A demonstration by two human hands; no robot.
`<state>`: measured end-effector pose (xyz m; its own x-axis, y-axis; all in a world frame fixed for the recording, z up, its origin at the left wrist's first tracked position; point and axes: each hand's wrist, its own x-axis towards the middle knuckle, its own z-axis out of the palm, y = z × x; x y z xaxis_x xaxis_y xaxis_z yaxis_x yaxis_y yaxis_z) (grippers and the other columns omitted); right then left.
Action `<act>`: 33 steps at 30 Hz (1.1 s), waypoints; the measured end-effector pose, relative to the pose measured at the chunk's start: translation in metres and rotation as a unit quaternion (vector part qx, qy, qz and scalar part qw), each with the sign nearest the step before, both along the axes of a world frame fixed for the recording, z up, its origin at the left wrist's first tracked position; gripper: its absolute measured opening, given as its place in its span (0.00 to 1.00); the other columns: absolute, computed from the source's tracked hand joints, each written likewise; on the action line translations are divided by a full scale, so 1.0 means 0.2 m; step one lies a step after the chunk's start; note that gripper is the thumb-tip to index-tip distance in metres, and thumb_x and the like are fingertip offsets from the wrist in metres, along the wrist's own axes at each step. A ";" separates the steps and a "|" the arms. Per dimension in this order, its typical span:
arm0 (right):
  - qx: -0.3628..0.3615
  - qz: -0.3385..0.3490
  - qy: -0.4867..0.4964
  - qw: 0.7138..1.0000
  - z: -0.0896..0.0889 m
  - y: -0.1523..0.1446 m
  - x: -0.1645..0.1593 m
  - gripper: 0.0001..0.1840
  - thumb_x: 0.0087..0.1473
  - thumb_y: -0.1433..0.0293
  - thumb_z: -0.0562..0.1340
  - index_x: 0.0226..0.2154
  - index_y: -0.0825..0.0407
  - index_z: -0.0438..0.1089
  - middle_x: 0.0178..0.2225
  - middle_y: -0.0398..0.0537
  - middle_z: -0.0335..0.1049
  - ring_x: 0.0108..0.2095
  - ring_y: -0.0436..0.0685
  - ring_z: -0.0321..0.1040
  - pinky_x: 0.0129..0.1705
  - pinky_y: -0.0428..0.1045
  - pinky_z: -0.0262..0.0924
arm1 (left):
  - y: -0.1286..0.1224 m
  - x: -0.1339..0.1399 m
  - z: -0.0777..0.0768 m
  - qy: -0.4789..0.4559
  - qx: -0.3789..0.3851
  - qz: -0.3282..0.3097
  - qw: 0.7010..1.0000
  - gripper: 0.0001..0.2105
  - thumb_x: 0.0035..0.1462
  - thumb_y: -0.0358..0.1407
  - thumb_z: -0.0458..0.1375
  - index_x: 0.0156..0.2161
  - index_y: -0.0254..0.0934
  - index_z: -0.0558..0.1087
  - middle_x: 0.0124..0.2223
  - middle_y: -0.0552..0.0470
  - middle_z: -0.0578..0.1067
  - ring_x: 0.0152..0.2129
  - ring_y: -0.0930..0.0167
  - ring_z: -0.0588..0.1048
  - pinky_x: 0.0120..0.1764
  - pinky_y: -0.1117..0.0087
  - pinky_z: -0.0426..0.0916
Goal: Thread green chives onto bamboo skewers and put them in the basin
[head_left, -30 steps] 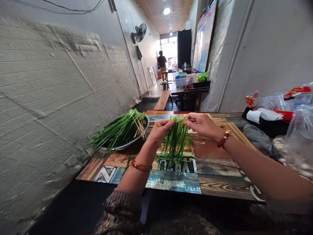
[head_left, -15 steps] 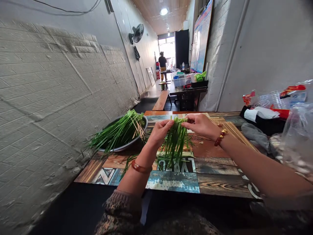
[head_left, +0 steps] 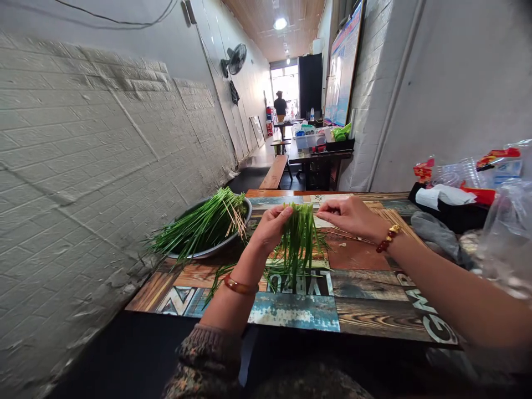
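Note:
My left hand [head_left: 272, 226] pinches a bunch of garlic chives [head_left: 298, 238] near its upper end, and the long green leaves hang down over the table. To the right of the bunch, my right hand [head_left: 349, 217] has thumb and fingers pressed together, a small gap from the chives. Whatever those fingertips hold is too thin to make out. At the left, a metal basin [head_left: 203, 254] holds a heap of chives [head_left: 195, 227], with several thin wooden skewers [head_left: 236, 217] sticking out on its right side. Loose chive leaves lie on the table below my hands.
The wood-patterned table [head_left: 366, 310] carries a bundle of wooden sticks [head_left: 401, 224] behind my right wrist. Plastic bags [head_left: 507, 221] and a black tray [head_left: 443, 213] with packaging stand at the right. Farther back are a bench [head_left: 274, 172] and a person [head_left: 280, 105].
My right hand has moved right, away from the top of the chives it was touching. My left hand stays nearly in place with the bunch.

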<state>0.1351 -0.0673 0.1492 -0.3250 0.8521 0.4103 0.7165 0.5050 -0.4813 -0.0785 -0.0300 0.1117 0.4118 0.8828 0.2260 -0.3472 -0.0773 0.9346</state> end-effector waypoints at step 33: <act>0.057 0.011 -0.018 0.998 -0.05 -0.04 -0.03 0.14 0.59 0.68 0.55 0.23 0.54 0.67 0.22 0.45 0.67 0.26 0.52 0.63 0.31 0.47 0.52 | -0.01 0.03 -0.05 -0.003 -0.029 0.000 1.000 0.11 0.42 0.36 0.69 0.32 0.32 0.80 0.32 0.49 0.80 0.26 0.75 0.74 0.35 0.73 0.67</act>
